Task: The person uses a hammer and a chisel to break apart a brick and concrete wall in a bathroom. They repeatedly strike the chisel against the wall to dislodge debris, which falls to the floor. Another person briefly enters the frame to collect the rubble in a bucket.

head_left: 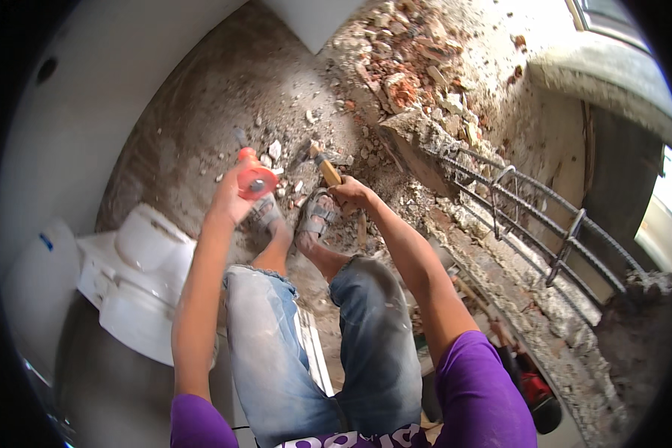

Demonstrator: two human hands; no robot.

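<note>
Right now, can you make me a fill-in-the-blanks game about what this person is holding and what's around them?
1. The left hand holds a tool with an ____ guard.
2. The right hand grips a hammer handle made of ____.
3. Steel rebar sticks out of the broken ____ beam.
4. The white toilet sits on the person's ____ side.

Missing words: orange; wood; concrete; left
</note>
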